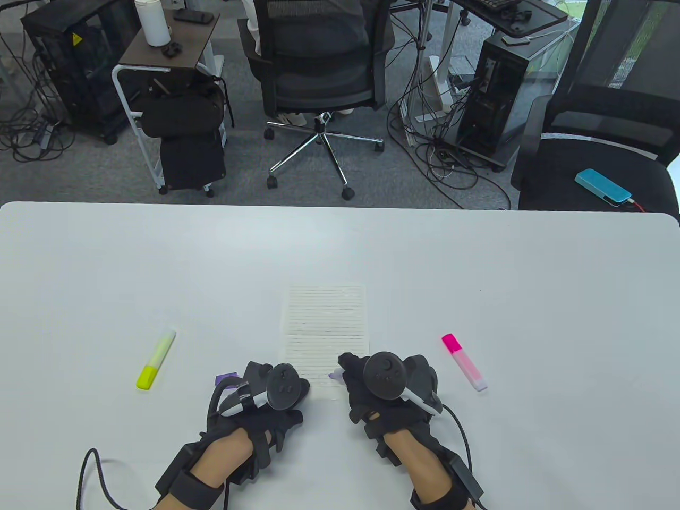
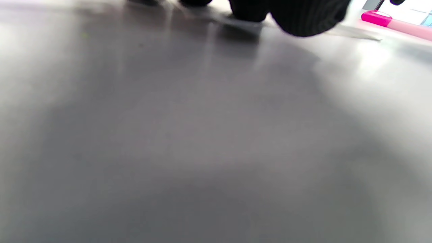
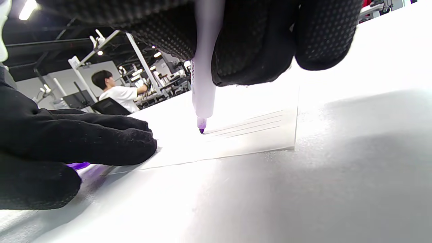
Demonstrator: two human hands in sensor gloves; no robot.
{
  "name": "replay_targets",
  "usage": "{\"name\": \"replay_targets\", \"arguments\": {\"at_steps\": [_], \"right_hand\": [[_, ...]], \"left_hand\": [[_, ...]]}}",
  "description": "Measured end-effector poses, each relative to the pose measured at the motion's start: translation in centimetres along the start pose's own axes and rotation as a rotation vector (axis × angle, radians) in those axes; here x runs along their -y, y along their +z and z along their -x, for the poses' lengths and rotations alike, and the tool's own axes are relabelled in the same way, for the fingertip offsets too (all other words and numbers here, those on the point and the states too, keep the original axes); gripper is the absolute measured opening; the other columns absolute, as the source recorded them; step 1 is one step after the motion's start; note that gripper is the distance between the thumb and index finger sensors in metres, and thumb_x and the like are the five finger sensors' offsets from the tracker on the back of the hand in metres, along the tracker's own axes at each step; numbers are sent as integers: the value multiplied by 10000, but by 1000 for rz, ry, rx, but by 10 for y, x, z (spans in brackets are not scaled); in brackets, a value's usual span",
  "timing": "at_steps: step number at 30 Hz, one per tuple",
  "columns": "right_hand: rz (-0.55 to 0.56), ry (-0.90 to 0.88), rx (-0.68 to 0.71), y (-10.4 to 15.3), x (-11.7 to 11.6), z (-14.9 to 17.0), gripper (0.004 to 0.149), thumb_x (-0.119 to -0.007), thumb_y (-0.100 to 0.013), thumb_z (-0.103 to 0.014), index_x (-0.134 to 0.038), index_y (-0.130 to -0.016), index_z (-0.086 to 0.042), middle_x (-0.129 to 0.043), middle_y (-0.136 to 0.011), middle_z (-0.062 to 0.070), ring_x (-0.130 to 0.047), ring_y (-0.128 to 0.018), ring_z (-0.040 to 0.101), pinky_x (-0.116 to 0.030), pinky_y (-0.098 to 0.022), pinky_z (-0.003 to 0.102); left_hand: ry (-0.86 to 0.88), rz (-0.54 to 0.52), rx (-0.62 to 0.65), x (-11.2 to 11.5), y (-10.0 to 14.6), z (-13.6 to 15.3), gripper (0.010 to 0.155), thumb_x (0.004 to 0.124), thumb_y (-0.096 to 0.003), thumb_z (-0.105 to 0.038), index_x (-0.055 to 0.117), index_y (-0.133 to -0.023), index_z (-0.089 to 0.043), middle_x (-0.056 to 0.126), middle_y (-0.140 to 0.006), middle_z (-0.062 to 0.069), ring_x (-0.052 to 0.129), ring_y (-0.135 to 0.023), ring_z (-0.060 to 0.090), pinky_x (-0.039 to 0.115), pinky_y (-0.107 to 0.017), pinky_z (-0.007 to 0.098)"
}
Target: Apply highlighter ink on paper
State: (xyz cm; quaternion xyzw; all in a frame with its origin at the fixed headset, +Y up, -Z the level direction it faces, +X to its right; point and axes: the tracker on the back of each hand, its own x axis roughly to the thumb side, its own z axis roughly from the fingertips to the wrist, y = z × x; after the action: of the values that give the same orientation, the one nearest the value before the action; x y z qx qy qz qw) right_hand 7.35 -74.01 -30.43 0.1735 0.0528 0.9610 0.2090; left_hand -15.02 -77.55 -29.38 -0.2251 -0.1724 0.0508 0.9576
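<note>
Two gloved hands sit at the near edge of the white desk in the table view, either side of the lower end of a lined sheet of paper. The right hand has its fingers curled round a purple highlighter, whose tip meets the paper's lower right part. The left hand lies at the sheet's lower left corner; whether its fingers grasp anything cannot be told here, though a small purple piece shows just beside it. A yellow highlighter lies well to the left, a pink highlighter to the right, both capped and apart from the paper. From the left wrist the blurred desk fills the view, dark fingers at the top, the pink highlighter in the upper right corner. From the right wrist the fingers pinch the highlighter nearly upright, its purple tip touching the paper, while the left hand's straight fingers press the sheet's edge.
</note>
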Motion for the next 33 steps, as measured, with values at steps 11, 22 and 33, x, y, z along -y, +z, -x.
{"name": "replay_targets", "arguments": {"at_steps": [11,22,33], "right_hand": [[-7,-33,23,3,1,-2,386,-777,-626,-288,-749,-998,-187,-899,-798,183,-937,-484,318,-751,-562,572],[-22,-6,41,0,-6,-8,387,-769,-630,-294,-737,-1007,-211,-888,-823,170,-935,-509,317,-746,-574,572],[-1,15,3,2,0,-4,386,-779,-627,-296,-750,-999,-198,-903,-803,173,-940,-487,309,-755,-565,565]], "left_hand": [[-2,2,0,0,0,0,669,698,-430,-511,491,-1049,-362,351,-1144,14,349,-1054,417,338,-732,648],[-5,3,2,0,-1,0,668,699,-431,-510,491,-1048,-363,351,-1144,14,349,-1054,416,340,-732,647],[-2,7,3,-1,-1,0,668,701,-430,-509,489,-1047,-366,348,-1143,11,346,-1055,414,342,-733,646]]}}
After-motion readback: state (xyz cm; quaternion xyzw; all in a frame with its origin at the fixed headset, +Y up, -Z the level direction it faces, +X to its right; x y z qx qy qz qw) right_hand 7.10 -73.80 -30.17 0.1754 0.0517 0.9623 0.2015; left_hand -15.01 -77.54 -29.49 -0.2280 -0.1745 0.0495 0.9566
